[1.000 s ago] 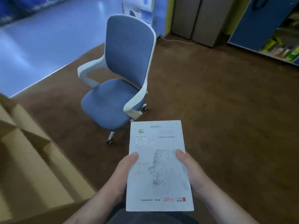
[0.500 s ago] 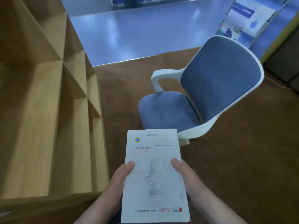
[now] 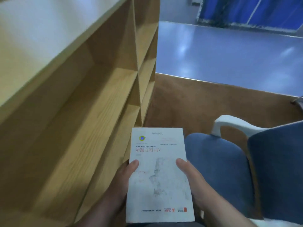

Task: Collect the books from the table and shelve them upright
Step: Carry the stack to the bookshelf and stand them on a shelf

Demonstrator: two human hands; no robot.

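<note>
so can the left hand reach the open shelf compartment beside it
Probably yes: the wooden bookshelf stands right beside the left hand, nothing between them, though that hand and the right hand both grip the white book.

White book (image 3: 159,174) held flat, cover up, print upside down. Left hand (image 3: 122,181) grips book's left edge, thumb on cover; right hand (image 3: 193,179) grips right edge, thumb on cover. Wooden shelf (image 3: 85,112) just left of book, compartments open. Blue chair (image 3: 237,169) with white armrest right of book. Brown carpet (image 3: 205,99) beyond book, blue floor (image 3: 229,51) farther off.
</note>
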